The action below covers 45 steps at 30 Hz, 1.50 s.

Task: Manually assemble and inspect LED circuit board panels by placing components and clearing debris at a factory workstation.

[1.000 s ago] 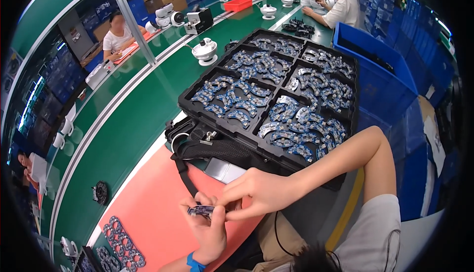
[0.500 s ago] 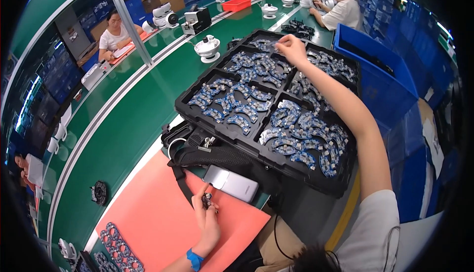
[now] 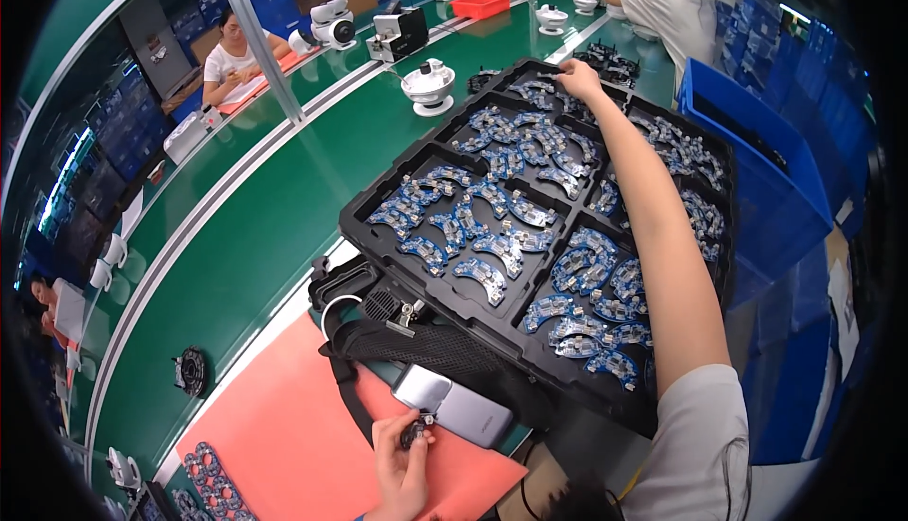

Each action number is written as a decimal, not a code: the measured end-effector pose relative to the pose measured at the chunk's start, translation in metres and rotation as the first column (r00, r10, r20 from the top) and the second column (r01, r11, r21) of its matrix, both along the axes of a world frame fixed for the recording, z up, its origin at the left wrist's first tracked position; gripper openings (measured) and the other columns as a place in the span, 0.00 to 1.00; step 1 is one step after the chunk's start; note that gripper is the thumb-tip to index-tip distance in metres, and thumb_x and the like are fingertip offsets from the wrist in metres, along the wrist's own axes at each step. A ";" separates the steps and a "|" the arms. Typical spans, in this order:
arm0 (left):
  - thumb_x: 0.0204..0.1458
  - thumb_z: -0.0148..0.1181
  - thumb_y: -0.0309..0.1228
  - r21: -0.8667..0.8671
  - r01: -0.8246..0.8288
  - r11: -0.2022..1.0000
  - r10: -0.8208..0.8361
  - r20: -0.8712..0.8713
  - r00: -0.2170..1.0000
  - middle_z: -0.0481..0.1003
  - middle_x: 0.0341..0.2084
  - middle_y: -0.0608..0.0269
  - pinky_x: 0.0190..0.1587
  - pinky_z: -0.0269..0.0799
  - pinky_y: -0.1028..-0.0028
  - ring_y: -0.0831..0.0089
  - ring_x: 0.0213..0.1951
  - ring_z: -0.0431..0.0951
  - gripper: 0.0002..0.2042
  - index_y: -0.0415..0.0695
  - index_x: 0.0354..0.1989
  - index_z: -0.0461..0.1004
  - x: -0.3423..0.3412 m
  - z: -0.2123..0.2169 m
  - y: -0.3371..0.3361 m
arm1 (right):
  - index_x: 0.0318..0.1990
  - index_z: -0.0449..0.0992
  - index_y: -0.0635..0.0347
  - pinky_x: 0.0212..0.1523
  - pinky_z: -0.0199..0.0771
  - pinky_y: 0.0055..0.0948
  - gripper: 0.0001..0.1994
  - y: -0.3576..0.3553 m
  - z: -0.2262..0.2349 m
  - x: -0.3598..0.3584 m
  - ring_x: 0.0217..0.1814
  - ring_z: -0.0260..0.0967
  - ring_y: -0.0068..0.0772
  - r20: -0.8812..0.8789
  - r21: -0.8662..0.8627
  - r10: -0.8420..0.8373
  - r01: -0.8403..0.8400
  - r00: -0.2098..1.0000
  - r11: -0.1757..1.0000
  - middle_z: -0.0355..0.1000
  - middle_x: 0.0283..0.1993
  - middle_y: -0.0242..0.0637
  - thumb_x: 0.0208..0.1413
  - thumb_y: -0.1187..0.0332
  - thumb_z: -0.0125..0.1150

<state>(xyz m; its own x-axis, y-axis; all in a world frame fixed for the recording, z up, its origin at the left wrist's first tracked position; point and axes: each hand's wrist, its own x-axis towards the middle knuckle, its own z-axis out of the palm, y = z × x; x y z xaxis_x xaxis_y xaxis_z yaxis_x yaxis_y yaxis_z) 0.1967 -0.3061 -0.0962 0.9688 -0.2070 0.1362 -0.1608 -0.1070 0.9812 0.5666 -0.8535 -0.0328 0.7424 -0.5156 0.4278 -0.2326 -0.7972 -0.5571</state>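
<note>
A black divided tray holds many curved blue circuit boards in its compartments. My right arm reaches across it, and my right hand is at the far compartment, fingers pinched together. A small pale piece shows at those fingertips, too small to name for sure. Low in the view, my left hand grips a small black part with metal bits between thumb and fingers. It is over a pink mat, beside a grey power bank-like device.
A black strap lies between mat and tray. A blue bin stands right of the tray. White camera-like units and a red tray sit on the green bench. A round black part and a board panel lie left. Other people sit across.
The view has shifted, so the tray appears larger and farther right. My right hand has stayed at the tray's far end. My left hand still grips the black part.
</note>
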 end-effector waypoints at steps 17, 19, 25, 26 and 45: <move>0.51 0.53 0.12 -0.379 0.096 0.921 -0.146 -0.107 0.984 0.69 0.37 0.52 0.39 0.75 0.74 0.70 0.34 0.76 0.24 0.41 0.53 0.51 -0.005 0.075 -0.011 | 0.39 0.76 0.63 0.31 0.75 0.24 0.08 0.315 0.069 -0.330 0.32 0.74 0.28 0.158 0.291 0.986 -0.952 -0.047 -0.092 0.75 0.32 0.37 0.54 0.70 0.60; 0.51 0.53 0.13 -0.375 0.146 0.915 -0.188 -0.076 0.979 0.68 0.40 0.52 0.41 0.75 0.73 0.69 0.37 0.75 0.25 0.42 0.54 0.50 -0.005 0.075 -0.012 | 0.37 0.77 0.63 0.34 0.75 0.23 0.06 0.313 0.071 -0.338 0.33 0.74 0.25 0.158 0.388 0.987 -0.921 0.035 -0.029 0.75 0.32 0.35 0.53 0.70 0.61; 0.54 0.47 0.17 -0.067 0.177 0.982 -0.166 0.141 0.976 0.60 0.50 0.54 0.48 0.69 0.69 0.63 0.51 0.68 0.21 0.42 0.56 0.52 0.001 0.046 0.008 | 0.35 0.76 0.61 0.39 0.73 0.22 0.05 0.241 0.066 -0.280 0.36 0.72 0.19 0.443 0.530 0.653 -0.767 0.615 0.362 0.75 0.34 0.30 0.51 0.72 0.64; 0.54 0.46 0.18 0.032 0.119 0.992 -0.123 0.163 0.979 0.63 0.48 0.54 0.47 0.68 0.70 0.65 0.51 0.67 0.18 0.40 0.54 0.55 -0.001 0.038 0.015 | 0.36 0.77 0.61 0.37 0.74 0.23 0.08 0.215 0.060 -0.258 0.35 0.74 0.22 0.461 0.489 0.508 -0.686 0.728 0.539 0.77 0.33 0.34 0.48 0.70 0.66; 0.45 0.61 0.23 0.542 -0.003 0.841 -0.217 0.343 0.914 0.65 0.42 0.49 0.44 0.66 0.69 0.60 0.41 0.68 0.20 0.34 0.47 0.63 0.004 0.026 0.029 | 0.28 0.82 0.53 0.43 0.74 0.33 0.07 0.011 0.004 -0.078 0.35 0.76 0.38 0.195 0.069 -0.189 0.179 0.962 0.981 0.78 0.30 0.40 0.39 0.65 0.70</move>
